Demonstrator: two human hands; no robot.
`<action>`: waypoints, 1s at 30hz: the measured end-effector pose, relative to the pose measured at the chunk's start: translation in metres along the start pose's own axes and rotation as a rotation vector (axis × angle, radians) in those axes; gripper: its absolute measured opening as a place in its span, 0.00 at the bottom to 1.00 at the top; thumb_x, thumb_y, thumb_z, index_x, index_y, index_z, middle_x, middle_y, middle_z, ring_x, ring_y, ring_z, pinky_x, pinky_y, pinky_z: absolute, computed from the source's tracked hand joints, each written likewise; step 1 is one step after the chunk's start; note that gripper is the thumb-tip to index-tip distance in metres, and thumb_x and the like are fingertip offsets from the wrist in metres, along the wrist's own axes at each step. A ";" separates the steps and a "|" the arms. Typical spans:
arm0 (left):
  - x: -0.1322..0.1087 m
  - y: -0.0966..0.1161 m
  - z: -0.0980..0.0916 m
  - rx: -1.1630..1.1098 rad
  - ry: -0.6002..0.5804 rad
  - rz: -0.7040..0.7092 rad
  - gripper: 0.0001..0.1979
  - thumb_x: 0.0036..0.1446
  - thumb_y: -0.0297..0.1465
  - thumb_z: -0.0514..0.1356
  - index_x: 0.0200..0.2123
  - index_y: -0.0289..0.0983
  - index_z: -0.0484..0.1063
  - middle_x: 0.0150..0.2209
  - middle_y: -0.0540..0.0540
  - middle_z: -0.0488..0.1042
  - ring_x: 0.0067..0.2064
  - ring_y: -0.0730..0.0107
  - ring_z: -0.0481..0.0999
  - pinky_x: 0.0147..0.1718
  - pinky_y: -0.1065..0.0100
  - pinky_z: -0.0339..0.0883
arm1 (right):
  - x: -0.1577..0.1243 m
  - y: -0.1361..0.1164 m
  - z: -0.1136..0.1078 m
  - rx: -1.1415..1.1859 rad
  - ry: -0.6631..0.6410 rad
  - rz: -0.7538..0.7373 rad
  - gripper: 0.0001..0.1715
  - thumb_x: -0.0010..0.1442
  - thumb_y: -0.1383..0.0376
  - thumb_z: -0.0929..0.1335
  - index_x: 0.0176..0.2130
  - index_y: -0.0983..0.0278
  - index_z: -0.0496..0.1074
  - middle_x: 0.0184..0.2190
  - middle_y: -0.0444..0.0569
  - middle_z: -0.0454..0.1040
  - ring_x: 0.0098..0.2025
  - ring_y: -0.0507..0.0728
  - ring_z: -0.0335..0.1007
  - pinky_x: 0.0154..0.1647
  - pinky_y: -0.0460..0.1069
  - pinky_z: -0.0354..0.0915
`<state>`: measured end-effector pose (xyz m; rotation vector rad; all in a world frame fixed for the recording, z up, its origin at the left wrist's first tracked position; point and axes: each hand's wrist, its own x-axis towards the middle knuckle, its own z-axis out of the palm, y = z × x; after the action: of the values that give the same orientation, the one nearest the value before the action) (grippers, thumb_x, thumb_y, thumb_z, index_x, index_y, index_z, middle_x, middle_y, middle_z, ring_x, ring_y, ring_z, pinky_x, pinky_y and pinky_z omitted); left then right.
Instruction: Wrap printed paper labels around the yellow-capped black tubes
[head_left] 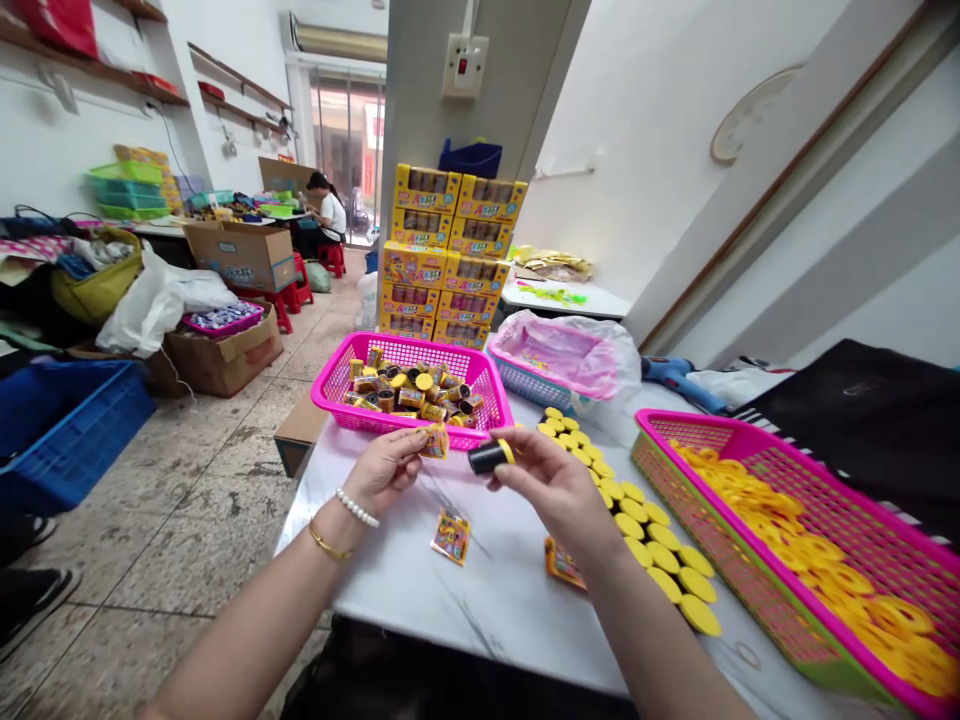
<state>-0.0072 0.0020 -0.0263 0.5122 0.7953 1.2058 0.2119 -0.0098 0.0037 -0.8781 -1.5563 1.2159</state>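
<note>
Between the thumb and fingers of my left hand (390,468) is a small printed orange label (435,441). My right hand (551,482) grips a small black canister (489,458) with a yellow cap, tilted on its side. The two hands are close together but apart, over the white table (405,560) in front of a pink basket (337,375). Another printed label (451,538) lies flat below them. Under my right forearm shows part of a further stack of labels (562,562). Rows of yellow-capped canisters (664,556) stand to the right, partly behind my right arm.
The pink basket holds many labelled canisters (412,395). At the right, a pink-and-green basket (720,560) contains yellow rings (825,565). Yellow display boxes (450,260) are stacked behind. A plastic-lined basket (562,360) sits at the back. A person (328,215) sits far off.
</note>
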 end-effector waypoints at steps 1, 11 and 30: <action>0.000 -0.001 0.000 0.008 0.003 0.017 0.13 0.43 0.28 0.75 0.32 0.30 0.78 0.21 0.53 0.70 0.16 0.88 0.59 0.12 0.84 0.45 | 0.010 0.002 0.002 0.082 -0.003 -0.002 0.21 0.54 0.59 0.76 0.47 0.62 0.75 0.39 0.50 0.81 0.36 0.56 0.78 0.37 0.52 0.76; 0.002 -0.010 0.004 -0.058 0.036 -0.115 0.04 0.54 0.23 0.67 0.34 0.30 0.76 0.23 0.50 0.72 0.15 0.87 0.62 0.10 0.84 0.46 | 0.022 0.050 0.021 0.287 0.209 0.088 0.23 0.47 0.53 0.80 0.40 0.61 0.79 0.36 0.46 0.80 0.34 0.54 0.76 0.39 0.52 0.76; 0.005 -0.013 0.007 -0.093 0.065 -0.143 0.02 0.56 0.23 0.65 0.31 0.29 0.75 0.22 0.51 0.71 0.14 0.87 0.60 0.09 0.84 0.43 | 0.011 0.046 0.029 0.315 0.288 0.012 0.22 0.51 0.50 0.78 0.39 0.60 0.75 0.36 0.45 0.79 0.38 0.56 0.78 0.44 0.55 0.78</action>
<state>0.0066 0.0032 -0.0325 0.3359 0.8136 1.1252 0.1806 0.0034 -0.0403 -0.8134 -1.0965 1.2403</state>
